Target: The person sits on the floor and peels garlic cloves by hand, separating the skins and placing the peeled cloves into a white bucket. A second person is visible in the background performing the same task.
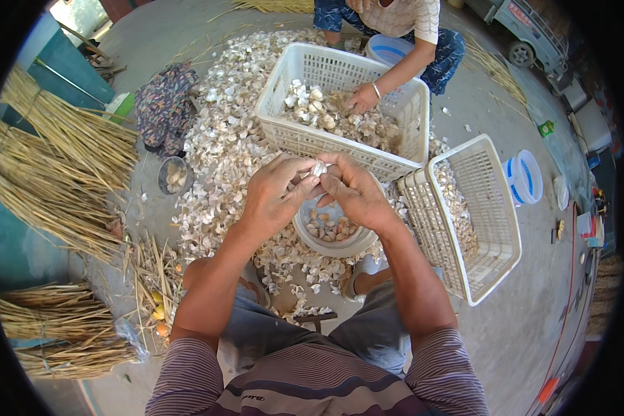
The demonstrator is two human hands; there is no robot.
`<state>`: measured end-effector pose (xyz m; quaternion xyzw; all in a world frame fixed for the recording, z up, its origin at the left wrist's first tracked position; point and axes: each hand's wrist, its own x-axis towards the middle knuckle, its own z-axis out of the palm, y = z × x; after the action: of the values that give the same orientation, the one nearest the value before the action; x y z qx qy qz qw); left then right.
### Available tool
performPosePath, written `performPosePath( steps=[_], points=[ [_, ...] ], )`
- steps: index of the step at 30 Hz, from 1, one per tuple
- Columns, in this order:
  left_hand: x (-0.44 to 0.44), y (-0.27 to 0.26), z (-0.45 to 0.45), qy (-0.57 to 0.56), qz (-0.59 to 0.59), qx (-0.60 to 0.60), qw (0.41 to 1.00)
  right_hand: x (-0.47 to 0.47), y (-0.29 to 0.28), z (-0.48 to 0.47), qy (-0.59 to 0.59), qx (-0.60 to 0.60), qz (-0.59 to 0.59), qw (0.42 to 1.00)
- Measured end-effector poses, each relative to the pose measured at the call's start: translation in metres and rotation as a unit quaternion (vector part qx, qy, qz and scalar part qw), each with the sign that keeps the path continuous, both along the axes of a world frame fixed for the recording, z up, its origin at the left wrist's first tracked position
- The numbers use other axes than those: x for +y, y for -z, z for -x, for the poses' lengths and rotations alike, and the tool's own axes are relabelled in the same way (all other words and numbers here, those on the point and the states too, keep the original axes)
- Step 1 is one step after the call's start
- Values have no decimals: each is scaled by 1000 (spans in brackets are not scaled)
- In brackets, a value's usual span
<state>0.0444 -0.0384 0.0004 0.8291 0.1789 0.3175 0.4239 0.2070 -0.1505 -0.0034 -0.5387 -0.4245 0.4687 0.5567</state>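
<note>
Between the fingertips of my left hand (275, 192) and my right hand (356, 192) is a piece of white garlic (319, 168), gripped from both sides. Both hands are above a white plastic bucket (338, 254) that stands between my feet. Peeled-looking garlic cloves (330, 229) cover part of the bucket's bottom. Just beyond my hands stands a white slatted plastic crate (343, 141), with garlic bulbs (317, 106) and loose skins inside. A co-worker's hand (364, 98) reaches into that crate.
Garlic skins (218, 156) are heaped over the floor. A second crate (494, 218) lies tipped on its side at right, near a blue-striped bucket (529, 177). A small bowl (176, 176), patterned cloth (166, 106) and bundles of dry stalks (47, 171) are at left. A cart (530, 31) stands far right.
</note>
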Motion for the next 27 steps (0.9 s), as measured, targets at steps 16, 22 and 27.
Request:
performPosePath(
  steps=[16, 22, 27],
  points=[
    [7, -4, 11, -5, 165, 0, 986, 6, -4, -4, -2, 270, 10, 963],
    [0, -3, 1, -43, -197, -34, 979, 9, 0, -4, 4, 265, -10, 964],
    [-2, -3, -3, -81, -208, -33, 974, 10, 0, 1, -25, 258, -41, 965]
  ],
)
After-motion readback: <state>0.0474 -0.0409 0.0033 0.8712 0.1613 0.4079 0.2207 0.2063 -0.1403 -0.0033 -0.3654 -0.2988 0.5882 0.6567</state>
